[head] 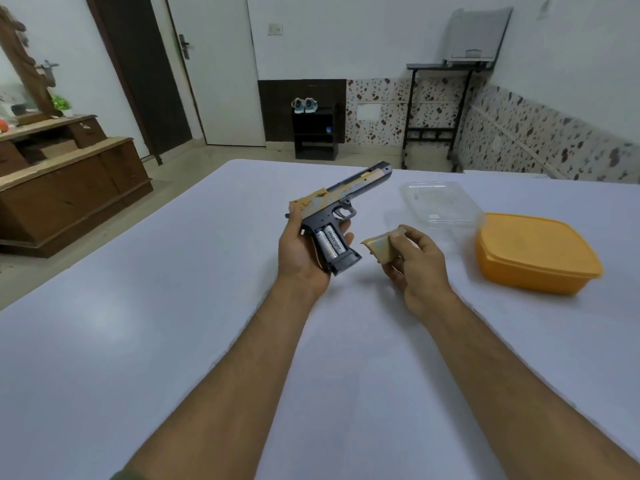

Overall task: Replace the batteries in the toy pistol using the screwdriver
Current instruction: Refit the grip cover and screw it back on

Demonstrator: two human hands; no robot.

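toy pistol [341, 199] gripped in left hand [304, 249], batteries [330, 242] exposed; right hand [415, 261] pinches cover [379, 247].

White tabletop [145, 341] bearing an orange lidded box [535, 252] at right, with a clear plastic lid [440, 202] just beyond it. Behind: wooden dresser [69, 188] at left, white door [216, 71], dark shoe rack [315, 133] carrying a pair of sneakers [304, 105], and a black stand [436, 109] against the speckled wall
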